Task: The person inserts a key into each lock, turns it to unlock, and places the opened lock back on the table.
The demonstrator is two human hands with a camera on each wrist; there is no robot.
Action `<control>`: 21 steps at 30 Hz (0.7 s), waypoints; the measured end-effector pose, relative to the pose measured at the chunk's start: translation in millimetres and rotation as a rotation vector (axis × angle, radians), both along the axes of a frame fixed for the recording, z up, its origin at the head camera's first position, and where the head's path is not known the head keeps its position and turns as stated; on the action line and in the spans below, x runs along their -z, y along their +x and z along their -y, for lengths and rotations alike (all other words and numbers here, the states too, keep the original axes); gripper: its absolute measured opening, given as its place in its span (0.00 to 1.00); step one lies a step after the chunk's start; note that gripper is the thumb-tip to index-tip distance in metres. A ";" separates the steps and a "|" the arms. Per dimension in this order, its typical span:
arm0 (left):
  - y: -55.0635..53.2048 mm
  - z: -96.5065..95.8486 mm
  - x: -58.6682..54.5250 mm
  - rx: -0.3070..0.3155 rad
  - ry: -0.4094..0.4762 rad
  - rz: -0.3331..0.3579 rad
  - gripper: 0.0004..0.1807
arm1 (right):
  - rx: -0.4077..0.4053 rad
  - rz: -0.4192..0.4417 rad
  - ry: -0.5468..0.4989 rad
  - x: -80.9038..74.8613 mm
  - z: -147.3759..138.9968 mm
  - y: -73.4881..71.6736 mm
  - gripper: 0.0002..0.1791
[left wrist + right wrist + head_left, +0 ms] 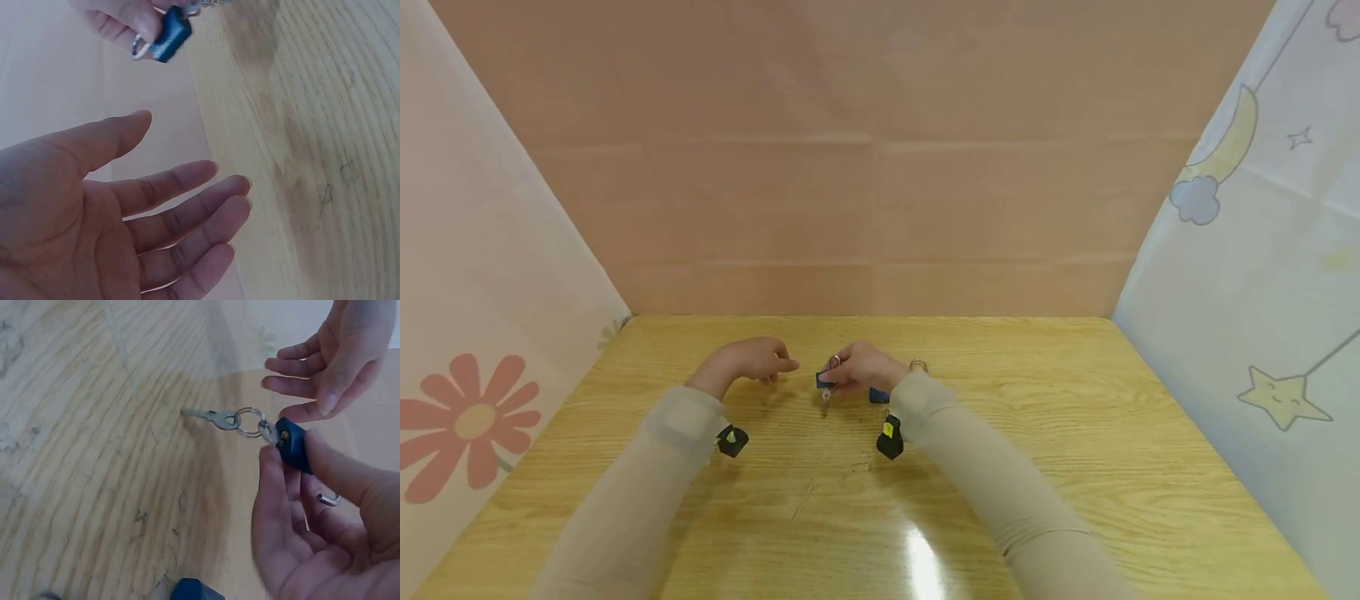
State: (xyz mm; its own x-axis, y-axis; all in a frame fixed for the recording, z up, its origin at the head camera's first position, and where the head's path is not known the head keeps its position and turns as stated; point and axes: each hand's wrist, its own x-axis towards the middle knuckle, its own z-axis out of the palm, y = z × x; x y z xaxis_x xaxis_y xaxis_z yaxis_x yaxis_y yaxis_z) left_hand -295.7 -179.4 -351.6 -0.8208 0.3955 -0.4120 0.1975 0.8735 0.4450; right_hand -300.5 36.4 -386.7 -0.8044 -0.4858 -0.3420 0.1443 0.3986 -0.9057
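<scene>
My right hand (863,367) pinches a small blue padlock (294,449) between thumb and fingers, above the table. A key sits in the padlock's keyhole, and a split ring (250,422) joins it to a second key (220,419) that dangles free. The end of the metal shackle (328,500) shows below my thumb, apart from the lock body. To the left, my left hand (754,360) holds nothing, its fingers (181,231) loosely bent and palm turned toward the padlock. Another blue padlock (878,396) lies on the table under my right wrist, partly hidden.
The wood-grain table (1075,467) has a pinkish cloth wall (880,208) behind it and printed cloth walls at both sides. A metal loop (918,365) shows just beyond my right wrist. Black wrist devices (890,437) hang below both sleeves.
</scene>
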 end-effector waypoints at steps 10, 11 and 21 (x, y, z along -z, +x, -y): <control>-0.6 -1.9 4.2 -0.025 0.010 0.017 0.26 | 0.053 -0.156 0.158 14.2 8.0 -6.6 0.15; -0.7 -2.4 4.5 -0.025 0.009 0.018 0.26 | 0.058 -0.178 0.192 14.8 9.1 -6.5 0.16; 4.0 -4.3 -5.0 0.009 0.007 0.013 0.28 | 0.077 -0.280 0.449 24.0 18.1 -10.5 0.20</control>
